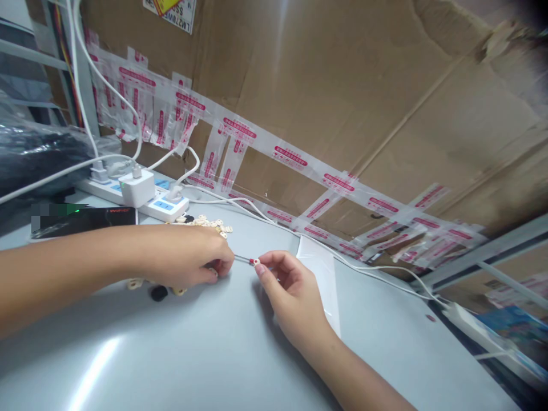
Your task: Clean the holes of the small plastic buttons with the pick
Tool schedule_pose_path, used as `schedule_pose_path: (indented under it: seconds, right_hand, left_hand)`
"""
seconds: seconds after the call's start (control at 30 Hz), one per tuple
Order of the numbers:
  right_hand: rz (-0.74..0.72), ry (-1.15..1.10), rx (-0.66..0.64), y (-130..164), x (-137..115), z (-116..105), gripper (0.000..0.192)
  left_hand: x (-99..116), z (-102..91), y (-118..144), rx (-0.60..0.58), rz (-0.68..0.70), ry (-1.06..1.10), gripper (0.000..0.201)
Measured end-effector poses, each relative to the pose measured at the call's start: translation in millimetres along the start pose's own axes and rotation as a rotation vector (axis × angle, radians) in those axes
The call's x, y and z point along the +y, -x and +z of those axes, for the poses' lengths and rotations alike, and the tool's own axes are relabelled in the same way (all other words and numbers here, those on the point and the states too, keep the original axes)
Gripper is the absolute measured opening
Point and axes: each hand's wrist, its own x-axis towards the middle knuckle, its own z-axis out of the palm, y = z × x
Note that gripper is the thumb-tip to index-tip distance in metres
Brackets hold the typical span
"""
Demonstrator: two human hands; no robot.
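Note:
My right hand [295, 288] pinches a small cream bead-like piece [257, 262] between thumb and index finger. A thin grey strand [242, 258] with a red tip [251, 261] meets this piece; whether it passes through a hole is too small to tell. The strand's other end runs into the curled fingers of my left hand [201, 257], which is closed low over the table. By the left thumb another cream piece [213, 272] shows in part. Several cream pieces [209, 221] lie behind the left wrist, and a black round piece [158, 293] lies in front of it.
A white power strip [171, 211] with plugs and a white charger [137, 187] stands at the back left, near a black box [94, 220]. White cables [257, 212] run along a taped cardboard wall [325, 97]. A white flat sheet [319, 274] lies behind my right hand on the grey table [192, 354].

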Motion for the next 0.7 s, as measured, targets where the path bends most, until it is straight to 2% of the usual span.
schedule_pose_path:
  seconds: [0.2,0.33,0.5,0.7]
  right_hand:
    - [0.005,-0.013,-0.004,0,4,0,0.023]
    - [-0.013,-0.079,-0.002,1,4,0,0.022]
    - [-0.062,-0.108,0.007,2,2,0,0.024]
    - [-0.084,-0.085,0.051,3,1,1,0.019]
  left_hand:
    - [5,-5.6,0,0.080,0.016,0.086,0.012]
    - [11,-11.1,-2,0.095,-0.008,0.316,0.016]
    - [12,-8.2,-8,0.140,0.017,0.623,0.014]
    - [8,-3.3,-12,0.215,0.027,0.707,0.020]
